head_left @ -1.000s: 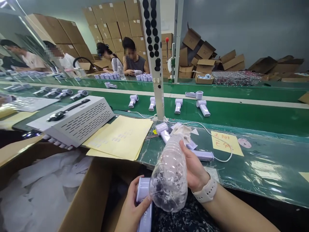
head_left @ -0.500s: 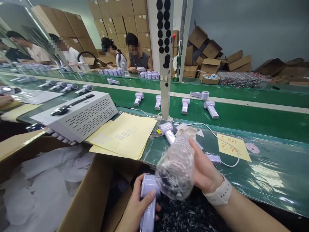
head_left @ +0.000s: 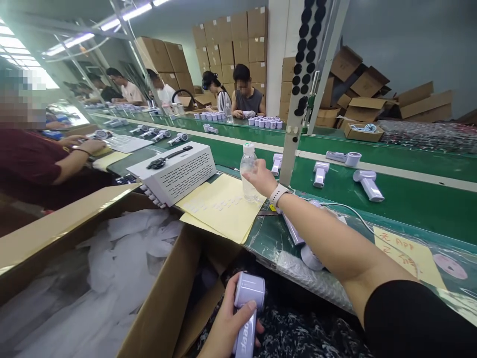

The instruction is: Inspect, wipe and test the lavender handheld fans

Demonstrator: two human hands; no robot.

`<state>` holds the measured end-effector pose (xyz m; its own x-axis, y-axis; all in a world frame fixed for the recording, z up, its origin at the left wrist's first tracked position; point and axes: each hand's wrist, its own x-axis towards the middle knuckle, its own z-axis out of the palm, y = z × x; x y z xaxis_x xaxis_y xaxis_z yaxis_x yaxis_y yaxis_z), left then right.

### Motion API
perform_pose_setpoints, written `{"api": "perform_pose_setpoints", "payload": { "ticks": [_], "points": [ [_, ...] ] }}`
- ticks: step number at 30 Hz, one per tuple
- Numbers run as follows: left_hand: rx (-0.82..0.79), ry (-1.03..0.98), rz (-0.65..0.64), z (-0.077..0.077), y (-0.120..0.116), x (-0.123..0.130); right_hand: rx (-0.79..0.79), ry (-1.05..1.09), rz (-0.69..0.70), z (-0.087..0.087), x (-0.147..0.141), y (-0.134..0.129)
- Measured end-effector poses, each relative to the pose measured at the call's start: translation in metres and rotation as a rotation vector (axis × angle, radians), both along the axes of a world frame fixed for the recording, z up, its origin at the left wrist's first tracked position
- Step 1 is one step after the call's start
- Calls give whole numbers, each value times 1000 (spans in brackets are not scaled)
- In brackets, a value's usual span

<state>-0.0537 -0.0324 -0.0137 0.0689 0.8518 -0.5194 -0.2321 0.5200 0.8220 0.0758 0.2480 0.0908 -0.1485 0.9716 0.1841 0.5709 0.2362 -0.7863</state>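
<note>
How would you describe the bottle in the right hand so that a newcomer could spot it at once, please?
Find the white slotted metal box, then the yellow sheets just right of it. Over them is the clear bottle with a white cap, in the person's right hand; the other bottle stands by the workers opposite.

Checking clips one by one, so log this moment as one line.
left hand: holds lilac device | right hand: on clear bottle, upright at yellow sheets | grey box: beside sheets
</note>
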Motion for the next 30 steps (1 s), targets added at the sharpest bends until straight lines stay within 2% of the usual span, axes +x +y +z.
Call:
{"api": "perform_pose_setpoints", "payload": {
  "ticks": [3, 5, 7, 10, 13, 15, 18, 19, 21, 23, 26, 28, 30],
  "points": [
    [-14, 4, 30, -1, -2, -7, 5, -145, 65, 3, 29, -8],
    [-10, 25, 53, 1, 0, -12, 63, -223, 54, 9, 70, -22],
    [2, 47, 78, 5, 5, -16, 141, -287, -18, 9, 119, -46],
    [24, 38, 92, 14, 19, -12, 202, -350, -166, -8, 177, -85],
    [79, -42, 20, 31, 37, 4, 244, -336, -193, -29, 199, -119],
    [142, -114, -76, 43, 47, 20, 281, -296, -210, -29, 196, -141],
    [204, -221, -175, 59, 56, 46, 327, -219, -238, -9, 178, -180],
    [213, -245, -198, 63, 57, 54, 329, -177, -201, -1, 169, -193],
    [222, -275, -253, 69, 55, 65, 309, -9, -20, 6, 149, -216],
    [230, -279, -322, 72, 49, 72, 233, 173, 100, 0, 128, -230],
    [273, -249, -388, 73, 40, 74, 45, 486, 151, -24, 106, -236],
    [385, -176, -324, 72, 36, 73, -56, 593, 185, -37, 96, -238],
    [518, -86, -225, 70, 34, 71, -61, 594, 193, -43, 87, -241]
  ]
}}
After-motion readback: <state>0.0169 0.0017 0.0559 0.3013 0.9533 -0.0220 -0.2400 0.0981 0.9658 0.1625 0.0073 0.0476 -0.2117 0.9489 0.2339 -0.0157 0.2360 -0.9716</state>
